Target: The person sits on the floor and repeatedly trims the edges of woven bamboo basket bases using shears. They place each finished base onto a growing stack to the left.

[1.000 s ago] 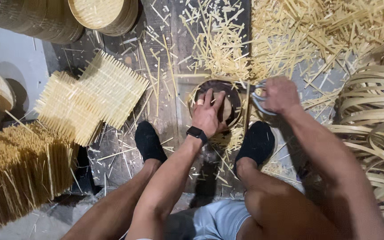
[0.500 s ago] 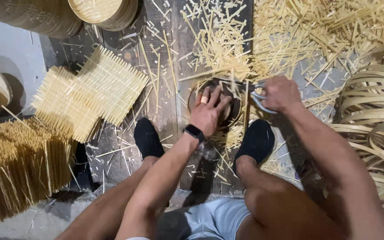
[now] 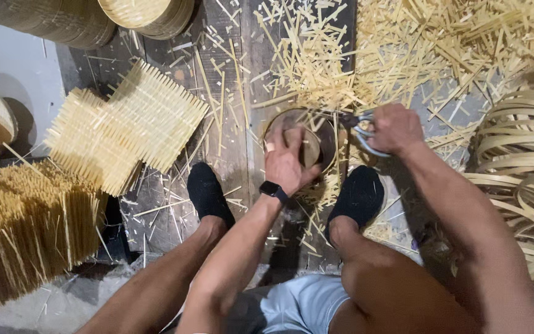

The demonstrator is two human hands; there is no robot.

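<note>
Your left hand lies flat on the small round basket, fingers spread and pressing down on its woven face rather than pinching anything. The basket sits on the wooden floor between your two dark shoes and just beyond them. Your right hand is closed around the handles of a pair of scissors, whose blades meet the right edge of the basket; whether the blades are apart or together is too small to tell.

The main risk is to your left fingertips: they rest close to the rim where the blades work, so a slip of the scissors along the edge could catch them. If your pressing hand eases off, the basket may spin or tip under the cut and the trim could bite into the weave rather than the stray ends. Loose strips are scattered thickly on the far side and around your right shoe, so a shifted foot could skid on them. The woven square mats on the left and the coiled bands on the right are well apart from the cut.
</note>
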